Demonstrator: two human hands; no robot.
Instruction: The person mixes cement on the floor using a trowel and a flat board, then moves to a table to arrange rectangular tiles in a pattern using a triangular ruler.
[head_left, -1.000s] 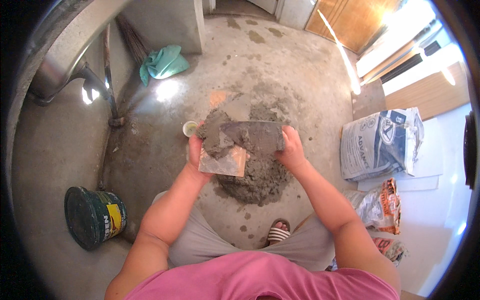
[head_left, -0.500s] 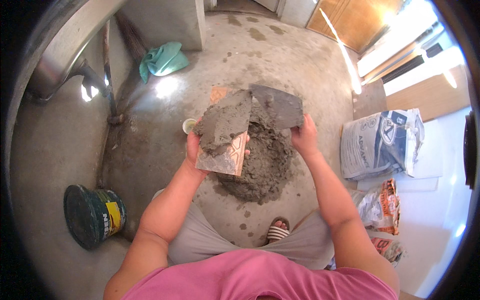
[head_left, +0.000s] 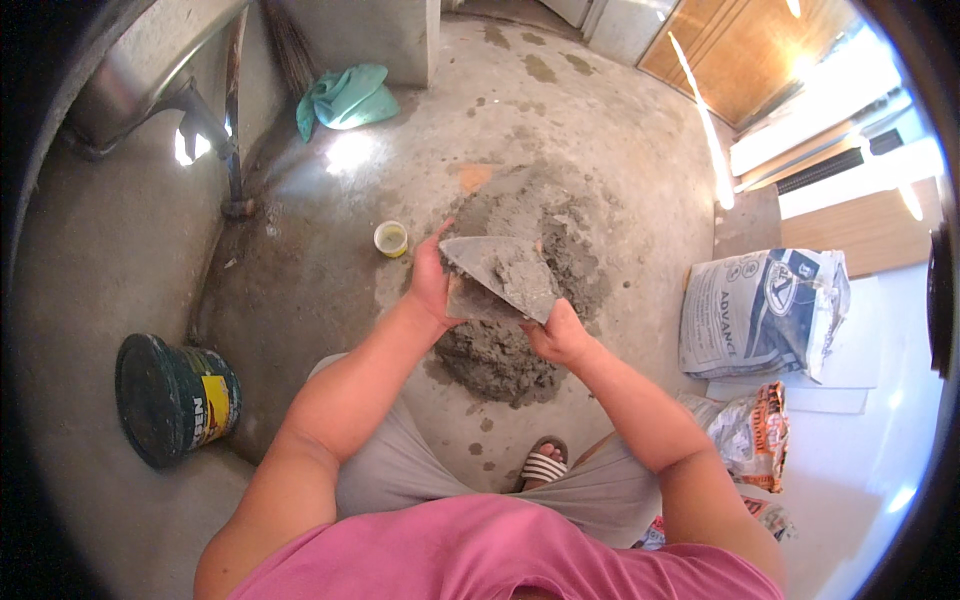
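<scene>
Head view: the flat blade partly hides the tile.

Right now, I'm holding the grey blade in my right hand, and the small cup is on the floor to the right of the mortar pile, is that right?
Not quite: the cup is to the left of the mortar pile, as the head view shows. It is on the floor, and your right hand does hold the blade.

rough moist mortar, matt concrete floor, shiny metal sink
</scene>
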